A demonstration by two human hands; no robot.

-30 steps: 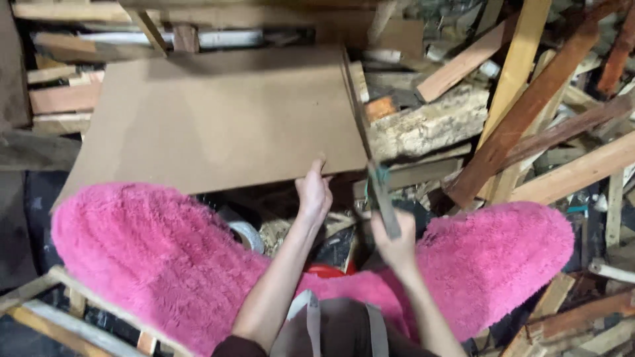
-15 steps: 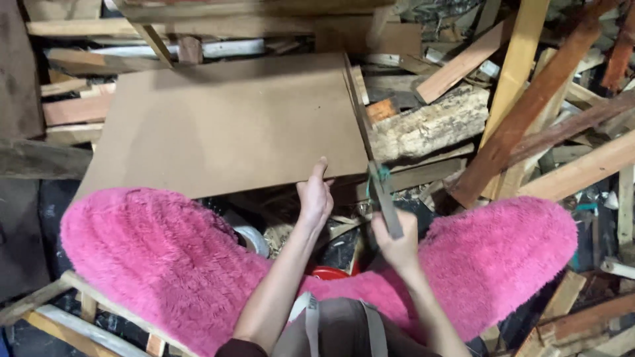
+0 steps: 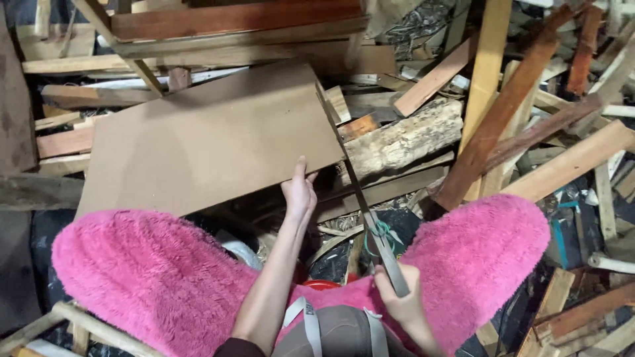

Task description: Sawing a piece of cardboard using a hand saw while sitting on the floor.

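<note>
The left hand presses flat against the near edge of a brown board, thumb hooked up onto its face and fingers tucked under the rim, steadying it. The right hand is closed in a fist around the handle of a narrow saw, whose thin dark blade runs up and away along the right edge of the board, its tip near the board's far right corner. A bit of green cord is wound around the blade just above the handle.

The board is a thin, flat rectangular sheet, plain matte brown like hardboard, with a smooth unmarked face and clean straight edges. It lies tilted, its far side resting on the wood heap and its near left corner hidden behind the person's left knee.

Both knees are covered in fluffy pink trousers, spread wide apart, with the forearms coming up between them. A red round object shows just below the left wrist; what it is cannot be told.

Beyond the board lies a heap of scrap timber: planks, battens and reddish-brown beams crossing at all angles. A rough, bark-like log lies just right of the saw blade. At the lower left, pale wooden slats pass under the left knee.
</note>
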